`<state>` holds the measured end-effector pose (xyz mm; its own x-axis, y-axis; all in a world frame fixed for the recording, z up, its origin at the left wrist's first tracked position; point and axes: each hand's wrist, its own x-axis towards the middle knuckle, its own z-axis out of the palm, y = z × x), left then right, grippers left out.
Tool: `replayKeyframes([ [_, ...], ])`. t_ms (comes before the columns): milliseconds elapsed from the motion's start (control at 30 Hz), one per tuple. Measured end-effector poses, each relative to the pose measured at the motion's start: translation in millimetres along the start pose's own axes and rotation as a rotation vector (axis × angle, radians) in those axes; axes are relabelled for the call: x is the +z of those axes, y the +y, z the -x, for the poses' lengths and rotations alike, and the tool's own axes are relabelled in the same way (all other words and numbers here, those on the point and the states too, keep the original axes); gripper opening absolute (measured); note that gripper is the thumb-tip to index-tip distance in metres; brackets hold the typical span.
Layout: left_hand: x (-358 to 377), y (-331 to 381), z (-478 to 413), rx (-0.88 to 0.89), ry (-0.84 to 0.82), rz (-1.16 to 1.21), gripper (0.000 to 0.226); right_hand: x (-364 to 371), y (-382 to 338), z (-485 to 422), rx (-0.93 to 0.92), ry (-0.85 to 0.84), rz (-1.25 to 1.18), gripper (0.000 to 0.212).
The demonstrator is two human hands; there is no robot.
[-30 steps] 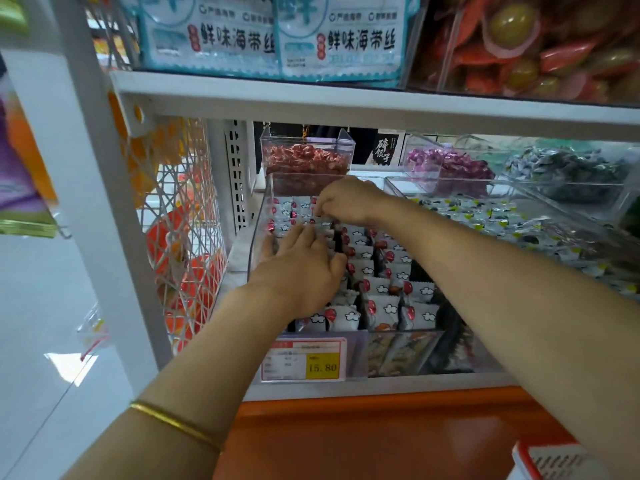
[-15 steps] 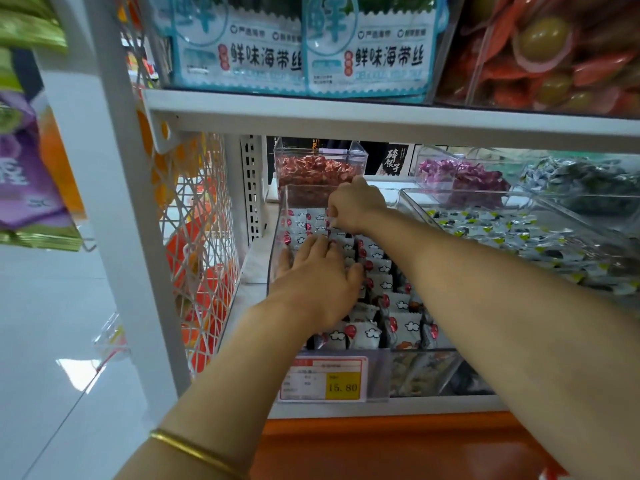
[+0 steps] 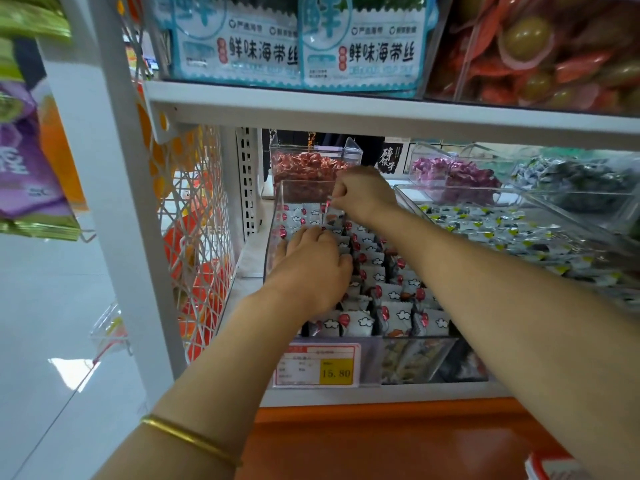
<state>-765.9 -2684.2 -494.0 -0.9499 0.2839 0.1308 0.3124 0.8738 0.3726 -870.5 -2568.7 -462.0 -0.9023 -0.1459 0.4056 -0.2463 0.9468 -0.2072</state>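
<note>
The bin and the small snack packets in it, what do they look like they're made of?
The bin: clear rigid plastic, probably acrylic, glossy; the goods show through its walls and the edges catch light. The snack packets: thin printed plastic film, slightly shiny, with crimped zigzag ends; the right hand pinches one.

Bright, even light; soft blur, wide-angle bending at edges.

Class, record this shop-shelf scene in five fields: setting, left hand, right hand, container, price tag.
Setting: shop shelf stocked with wrapped snacks
Left hand: rests on the rows of white snack packets
Right hand: pinches one packet near the bin's back
Container: clear plastic bin
Price tag: 15.80
</note>
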Motion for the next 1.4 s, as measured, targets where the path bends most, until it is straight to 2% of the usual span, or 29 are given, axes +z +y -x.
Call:
replayKeyframes([
  [133, -10.6, 7.7, 7.9, -0.050, 0.094, 0.203, 0.016, -22.5, 3.7, 18.6, 0.039, 0.229, -0.195, 0.010],
  [267, -16.7, 7.6, 15.4, 0.018, 0.283, 0.332, 0.034, -40.2, 5.8, 55.2, 0.073, 0.403, -0.403, 0.011],
  [367, -17.3, 9.2, 23.7, 0.038, 0.332, 0.477, 0.029, -51.1, 5.1, 90.8, 0.141, 0.447, -0.612, 0.015],
  [433, -17.3, 11.3, 32.2, 0.004, 0.326, 0.591, 0.017, -57.7, 5.9, 115.3, 0.214, 0.410, -0.751, 0.011],
  [533, -16.7, 11.9, 41.7, -0.073, 0.291, 0.701, 0.024, -64.7, 6.7, 146.5, 0.343, 0.320, -1.068, 0.006],
  [633, -15.7, 13.2, 45.8, -0.114, 0.255, 0.910, 0.016, -68.7, 7.3, 165.0, 0.439, 0.270, -1.372, 0.006],
  [800, -15.5, 12.1, 46.0, -0.180, 0.197, 1.309, 0.013, -74.6, 8.3, 175.4, 0.547, 0.243, -1.660, 0.008],
  [1033, -12.6, 13.6, 42.0, -0.196, 0.330, 1.231, 0.021, -77.7, 11.9, 178.6, 0.577, 0.112, -1.756, 0.007],
  [1200, -16.8, 13.7, 42.0, -0.259, 0.258, 1.519, 0.021, -78.1, 16.9, 176.8, 0.630, 0.040, -1.884, 0.007],
  [1300, -18.4, 17.8, 41.3, -0.335, 0.251, 1.680, 0.013, -78.1, 16.6, 176.4, 0.645, 0.001, -1.998, 0.008],
  [1400, -19.6, 22.5, 40.4, -0.415, 0.232, 1.827, 0.007, -78.2, 14.8, 174.4, 0.623, -0.004, -2.007, 0.013],
])
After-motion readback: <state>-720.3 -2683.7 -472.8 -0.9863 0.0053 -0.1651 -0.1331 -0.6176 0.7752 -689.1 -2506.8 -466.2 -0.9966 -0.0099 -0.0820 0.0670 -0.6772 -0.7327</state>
